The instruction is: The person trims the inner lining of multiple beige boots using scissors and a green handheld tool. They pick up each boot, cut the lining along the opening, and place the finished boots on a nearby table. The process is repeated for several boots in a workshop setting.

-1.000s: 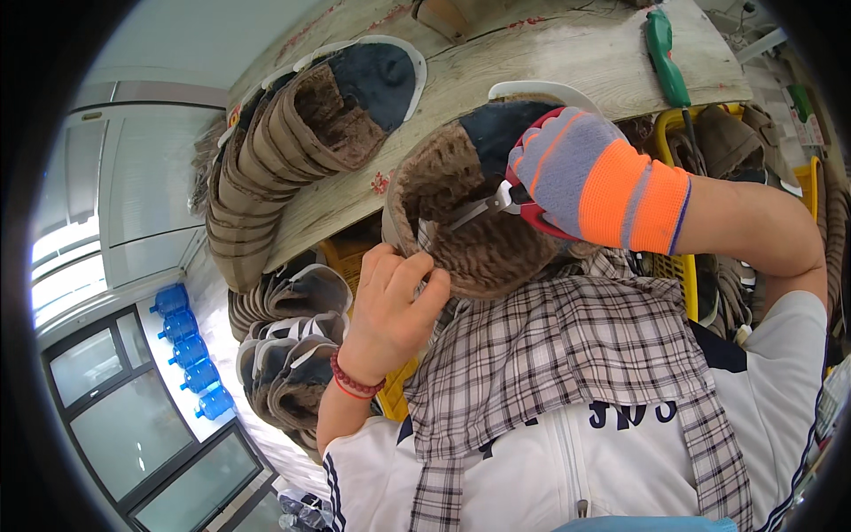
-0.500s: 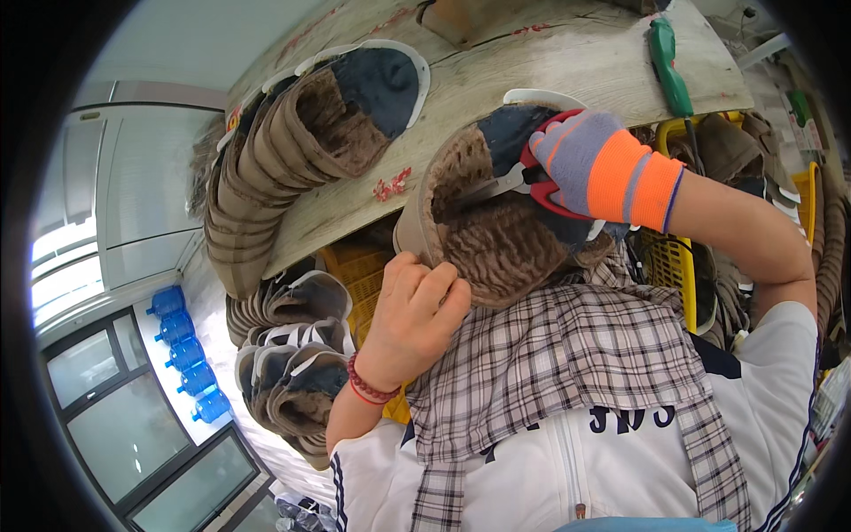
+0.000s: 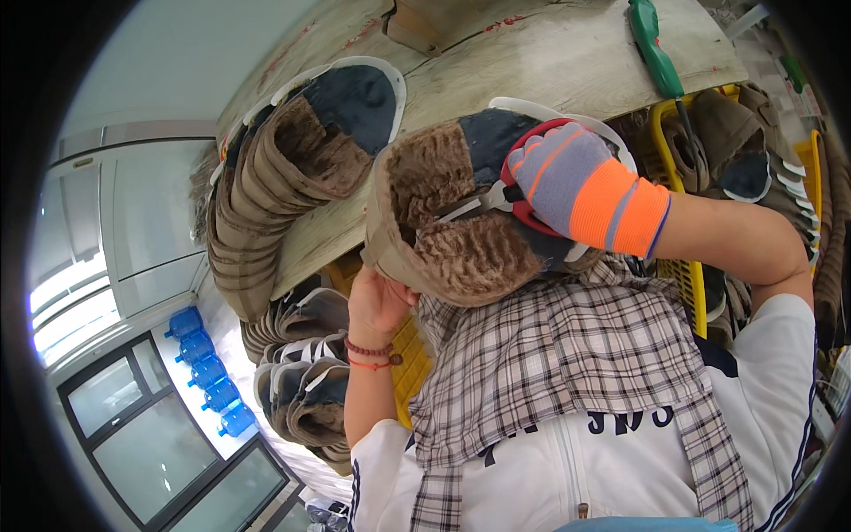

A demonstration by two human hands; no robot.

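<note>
Fingers of the gloved right hand wrap tightly round the red handles of scissors; blade inside fleece-lined shoe upper. Bare left hand touches upper's outer wall, fingertips hidden: closure cannot be told. Upper located at near edge of desk, beside stacked uppers.

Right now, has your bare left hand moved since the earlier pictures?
Yes. The left hand has moved left, nearer in the picture to the blue bottles by the wall.
</note>
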